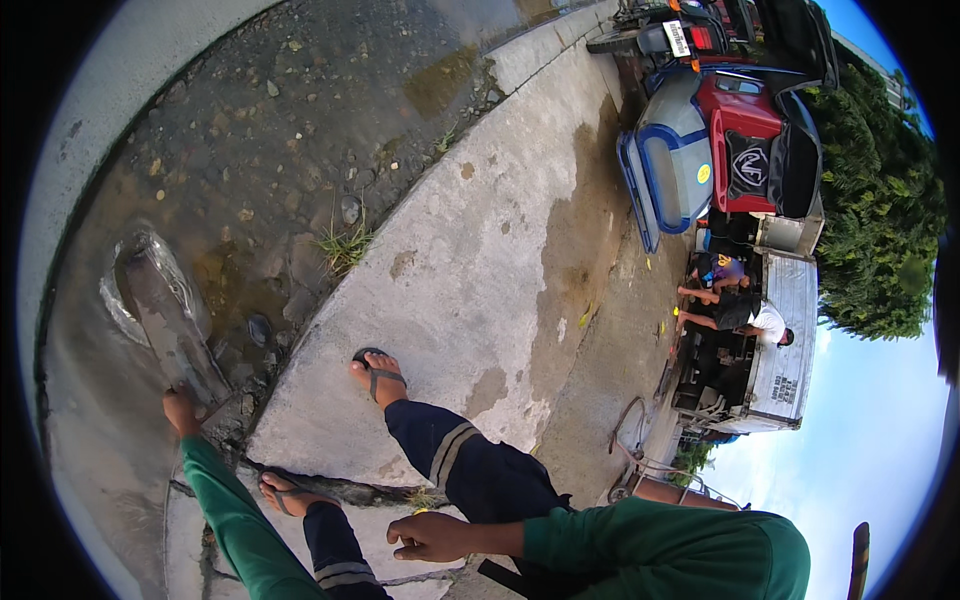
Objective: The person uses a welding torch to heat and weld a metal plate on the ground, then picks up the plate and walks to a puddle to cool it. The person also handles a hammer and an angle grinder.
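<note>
Water [95, 470], murky, ripples round the long flat board [172, 325] your left hand [181, 410] grips; your right hand [430, 537] hangs, fingers loosely parted, above rough concrete [470, 270].

White plate [677, 39] on motorcycle [655, 38]; pale emblem [750, 167] on black tricycle panel [737, 138]; dark lettering [784, 389] on white truck box [790, 290]

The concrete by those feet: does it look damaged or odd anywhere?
Yes. The pale concrete is cracked: a jagged, dark gap runs across it by the lower sandaled foot, with a small grass tuft in it. It stands out because the broad stretch beyond looks largely unbroken.
</note>
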The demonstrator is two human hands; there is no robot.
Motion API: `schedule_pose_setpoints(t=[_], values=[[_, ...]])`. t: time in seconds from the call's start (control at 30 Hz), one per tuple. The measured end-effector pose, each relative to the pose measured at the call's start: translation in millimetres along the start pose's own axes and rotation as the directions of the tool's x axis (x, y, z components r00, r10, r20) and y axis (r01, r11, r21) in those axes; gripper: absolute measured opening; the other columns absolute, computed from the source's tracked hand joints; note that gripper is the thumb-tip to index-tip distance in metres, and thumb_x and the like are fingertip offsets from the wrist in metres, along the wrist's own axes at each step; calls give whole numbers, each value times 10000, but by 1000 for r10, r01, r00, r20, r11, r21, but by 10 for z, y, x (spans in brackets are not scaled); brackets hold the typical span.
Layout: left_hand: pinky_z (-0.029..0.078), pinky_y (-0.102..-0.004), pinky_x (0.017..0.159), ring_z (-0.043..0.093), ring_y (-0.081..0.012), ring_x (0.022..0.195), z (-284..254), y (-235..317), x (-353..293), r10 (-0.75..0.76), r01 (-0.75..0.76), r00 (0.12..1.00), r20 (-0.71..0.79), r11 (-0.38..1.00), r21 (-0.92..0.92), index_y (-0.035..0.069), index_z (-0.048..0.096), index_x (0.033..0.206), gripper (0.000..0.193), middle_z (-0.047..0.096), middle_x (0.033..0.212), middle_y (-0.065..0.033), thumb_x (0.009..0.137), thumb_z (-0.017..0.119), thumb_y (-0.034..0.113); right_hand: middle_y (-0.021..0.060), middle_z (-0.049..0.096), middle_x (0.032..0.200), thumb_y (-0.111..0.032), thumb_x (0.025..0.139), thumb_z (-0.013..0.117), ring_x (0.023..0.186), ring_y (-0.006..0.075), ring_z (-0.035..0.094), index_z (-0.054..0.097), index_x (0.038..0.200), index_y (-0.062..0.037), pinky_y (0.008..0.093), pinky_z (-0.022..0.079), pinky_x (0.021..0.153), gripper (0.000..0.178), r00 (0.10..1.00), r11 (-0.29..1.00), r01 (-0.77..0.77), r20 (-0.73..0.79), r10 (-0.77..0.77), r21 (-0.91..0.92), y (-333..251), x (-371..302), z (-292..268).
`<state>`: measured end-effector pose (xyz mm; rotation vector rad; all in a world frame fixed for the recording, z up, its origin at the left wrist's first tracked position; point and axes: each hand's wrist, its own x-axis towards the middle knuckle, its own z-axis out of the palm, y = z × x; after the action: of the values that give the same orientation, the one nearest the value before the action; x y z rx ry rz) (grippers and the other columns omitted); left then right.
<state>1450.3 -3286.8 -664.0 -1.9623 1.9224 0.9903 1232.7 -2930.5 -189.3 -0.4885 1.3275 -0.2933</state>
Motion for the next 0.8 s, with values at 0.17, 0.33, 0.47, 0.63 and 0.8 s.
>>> schedule_pose_setpoints(t=[0.17,0.33,0.47,0.63,0.8], values=[[532,-530,842,687,-464,989,-53,593,-353,11,-11,1000,2,999,-37,-21,712,1069,395,718,1004,-282,913,680,340,94,558,710,-322,1007,653,641,231,546,548,1132,-32,395,414,621,333,996,994,88,-42,-85,66,-20,54,27],[541,-522,839,681,-463,1004,-922,1095,-600,142,-144,990,21,984,104,-26,708,1049,344,721,1010,-273,902,688,284,89,568,725,-334,1008,654,654,220,548,563,1142,-33,391,435,648,342,991,991,130,-10,-130,26,-124,52,-2],[556,-514,854,691,-451,999,-1659,2287,-1159,262,-285,958,119,919,273,-29,725,997,251,720,1012,-279,860,679,177,49,624,835,-284,976,716,714,132,582,610,1144,-36,334,474,670,317,874,937,328,-416,-251,122,252,-284,-25],[579,-504,853,707,-430,1008,-3329,2593,-2143,287,-474,879,381,619,627,-1,754,953,228,731,1040,-261,807,720,171,83,685,852,-235,956,734,761,160,659,638,1093,-31,337,511,681,263,728,890,433,-638,-251,144,234,-1994,-25],[563,-476,891,705,-365,1062,-4347,2677,-3555,123,-681,715,688,-95,726,70,779,1009,362,735,1112,-203,896,611,371,103,727,926,-374,904,747,872,248,715,701,1035,-87,382,547,788,319,485,939,234,-868,111,251,1324,-3985,116]])
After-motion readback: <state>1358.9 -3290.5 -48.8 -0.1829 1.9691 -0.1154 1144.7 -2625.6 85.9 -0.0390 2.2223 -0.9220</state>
